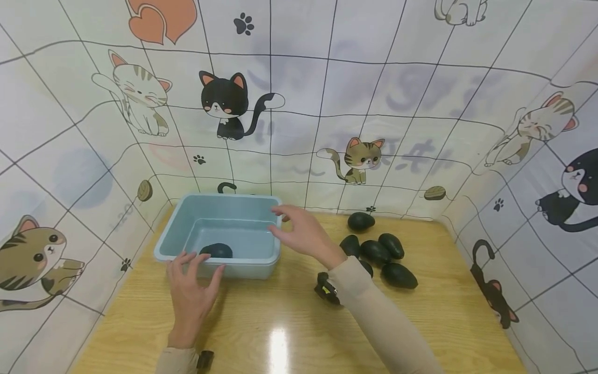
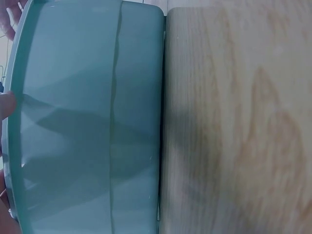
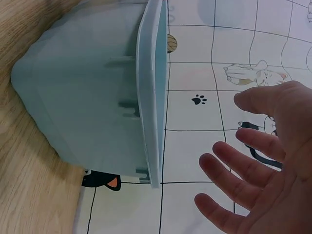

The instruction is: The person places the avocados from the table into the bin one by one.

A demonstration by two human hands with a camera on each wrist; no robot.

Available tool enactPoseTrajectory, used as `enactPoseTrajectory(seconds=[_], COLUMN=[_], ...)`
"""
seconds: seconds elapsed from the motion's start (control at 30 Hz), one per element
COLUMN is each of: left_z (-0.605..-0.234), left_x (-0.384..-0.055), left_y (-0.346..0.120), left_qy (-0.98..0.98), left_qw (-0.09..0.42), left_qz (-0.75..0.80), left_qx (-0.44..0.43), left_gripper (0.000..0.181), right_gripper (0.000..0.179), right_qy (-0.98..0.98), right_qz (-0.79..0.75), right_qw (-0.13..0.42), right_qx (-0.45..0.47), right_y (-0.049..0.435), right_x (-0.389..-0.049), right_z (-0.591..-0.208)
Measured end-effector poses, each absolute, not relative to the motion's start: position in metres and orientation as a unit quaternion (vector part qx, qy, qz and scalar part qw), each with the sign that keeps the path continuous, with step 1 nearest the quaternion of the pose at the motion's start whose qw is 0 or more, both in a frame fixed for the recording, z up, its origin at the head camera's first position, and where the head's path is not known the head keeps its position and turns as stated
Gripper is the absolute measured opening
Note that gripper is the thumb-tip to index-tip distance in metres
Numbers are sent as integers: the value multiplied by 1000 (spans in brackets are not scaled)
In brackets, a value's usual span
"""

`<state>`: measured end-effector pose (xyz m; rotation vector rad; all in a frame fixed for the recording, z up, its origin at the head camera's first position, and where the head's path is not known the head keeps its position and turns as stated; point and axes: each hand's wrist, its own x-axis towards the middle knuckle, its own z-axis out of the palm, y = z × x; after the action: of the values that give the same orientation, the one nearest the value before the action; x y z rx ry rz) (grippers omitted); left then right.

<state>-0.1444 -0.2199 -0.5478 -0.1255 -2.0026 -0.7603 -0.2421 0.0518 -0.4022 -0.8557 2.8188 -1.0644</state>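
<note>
My left hand (image 1: 191, 291) is at the front rim of a light blue plastic basin (image 1: 254, 269), its spread fingers over the edge and the thumb in front of the outer wall. In the left wrist view, a fingertip (image 2: 7, 105) overlaps the rim. Inside the basin, near the front wall, lies one dark green avocado (image 1: 217, 250). Above the basin's right rim hovers my right hand (image 1: 303, 231), fingers parted and holding nothing. The right wrist view shows that hand apart from the basin wall (image 3: 83, 92).
Several more avocados (image 1: 375, 252) lie grouped on the wooden table (image 1: 252, 322) to the right, some partly behind my right sleeve (image 1: 383, 311). A single avocado (image 1: 361, 222) sits farther back. A cat-patterned sheet (image 1: 299, 104) encloses the table's back and sides.
</note>
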Motion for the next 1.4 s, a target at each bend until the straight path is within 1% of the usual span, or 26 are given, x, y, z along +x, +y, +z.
enactPoseTrajectory(seconds=[0.13,0.4,0.57,0.9,1.17,1.4], left_z=[-549,-549,-548,-548,-547,-548], left_x=[-145,-145,-143,-142,-142,-142], left_y=[-221,-220,-218,-219,-220,-220], left_qy=[-819,-818,-822,-820,-822,-824], left_qw=[479,477,471,466,470,471], left_qz=[-313,-319,-318,-330,-318,-313], left_qx=[-52,-50,-44,-40,-45,-44], left_gripper=[54,53,54,52,59,63], right_gripper=[47,42,43,45,42,41], right_qy=[903,906,903,900,896,894], right_qz=[-343,-344,-347,-358,-371,-381], right_qw=[0,-28,-39,-40,-53,-52], right_qx=[-258,-244,-248,-245,-238,-232], right_y=[58,69,75,78,79,79], right_x=[-243,-243,-242,-241,-237,-235], right_z=[-408,-419,-425,-432,-435,-436])
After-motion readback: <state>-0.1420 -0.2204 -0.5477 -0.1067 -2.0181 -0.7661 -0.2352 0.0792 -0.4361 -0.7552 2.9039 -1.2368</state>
